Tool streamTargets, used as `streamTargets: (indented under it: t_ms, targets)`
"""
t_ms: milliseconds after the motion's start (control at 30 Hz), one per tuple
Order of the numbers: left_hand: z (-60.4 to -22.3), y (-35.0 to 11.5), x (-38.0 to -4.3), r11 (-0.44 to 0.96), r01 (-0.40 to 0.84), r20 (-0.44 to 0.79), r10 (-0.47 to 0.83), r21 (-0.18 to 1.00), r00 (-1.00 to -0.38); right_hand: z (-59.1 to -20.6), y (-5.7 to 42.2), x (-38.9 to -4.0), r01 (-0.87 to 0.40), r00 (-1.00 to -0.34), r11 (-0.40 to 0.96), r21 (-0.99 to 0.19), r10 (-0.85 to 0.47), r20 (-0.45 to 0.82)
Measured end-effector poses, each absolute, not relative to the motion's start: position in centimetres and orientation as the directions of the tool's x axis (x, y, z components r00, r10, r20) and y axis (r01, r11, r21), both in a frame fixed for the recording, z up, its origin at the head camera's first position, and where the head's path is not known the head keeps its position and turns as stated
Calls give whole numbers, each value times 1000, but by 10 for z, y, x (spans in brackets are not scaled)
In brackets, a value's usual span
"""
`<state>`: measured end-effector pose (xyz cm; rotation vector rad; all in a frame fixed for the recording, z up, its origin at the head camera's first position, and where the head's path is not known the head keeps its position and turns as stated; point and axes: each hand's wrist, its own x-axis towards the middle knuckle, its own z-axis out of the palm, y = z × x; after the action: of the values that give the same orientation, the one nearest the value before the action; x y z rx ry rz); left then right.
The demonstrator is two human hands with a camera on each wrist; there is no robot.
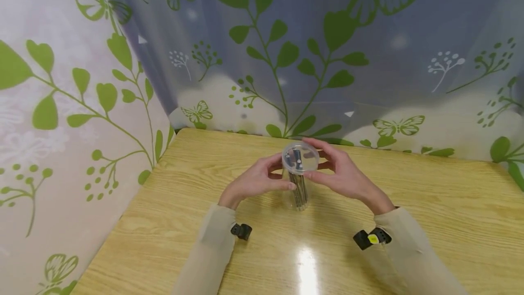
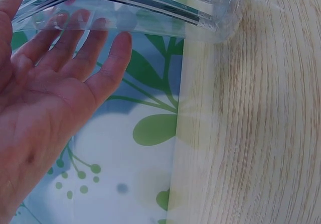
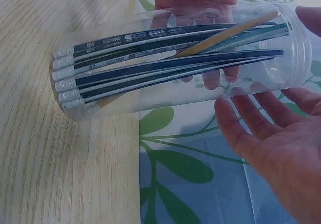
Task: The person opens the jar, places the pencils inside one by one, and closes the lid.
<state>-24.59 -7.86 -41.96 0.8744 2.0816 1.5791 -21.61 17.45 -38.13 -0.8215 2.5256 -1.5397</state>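
A clear plastic jar stands on the table with a translucent round lid on top. Several pencils, mostly dark with one orange-brown among them, lean inside it, eraser ends down. My left hand holds the jar's side below the lid, thumb on the near side; its fingers curve behind the clear wall. Around the lid's rim from the other side is my right hand, with its thumb at the near edge and index finger at the far edge. The right wrist view shows its fingertips right at the jar's upper wall.
The light wood-grain table runs back to a hanging cloth printed with green leaves and butterflies. Another patterned cloth borders the table's left side. A black strap sits at the left wrist, another at the right.
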Motion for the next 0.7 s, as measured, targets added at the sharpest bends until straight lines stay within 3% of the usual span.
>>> streamTargets:
  t_ms: [233, 700]
  targets:
    - [-419, -79, -246, 189, 252, 61, 675, 949, -736, -381, 176, -217, -396, -833, 302, -867, -516, 200]
    - [-421, -78, -246, 183, 242, 58, 675, 953, -736, -387, 175, -220, -298, -879, 303, -905, -457, 137]
